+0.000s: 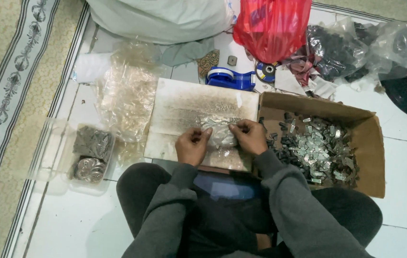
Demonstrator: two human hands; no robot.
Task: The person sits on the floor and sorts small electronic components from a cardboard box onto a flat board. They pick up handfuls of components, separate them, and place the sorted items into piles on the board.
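I am looking down at my own two hands, working over a worn, stained board (184,107) that is lying on the tiled floor in front of my crossed legs. Both hands are meeting at a small clear plastic bag (220,131) with silvery contents, resting on the board's near edge. My left hand (191,145) is curling closed, pinching the bag's left side; my right hand (248,136) is gripping its right side, fingers bent, wrists low and forearms angling inward.

As I judge it, much work is remaining: the open cardboard box (373,143) to my right is holding a big loose heap of small metal clips (320,148) and dark pieces. To my left, a clear tub (53,157) is holding a few filled bags (91,153), and a pile of empty clear bags (124,95) is lying beyond it.
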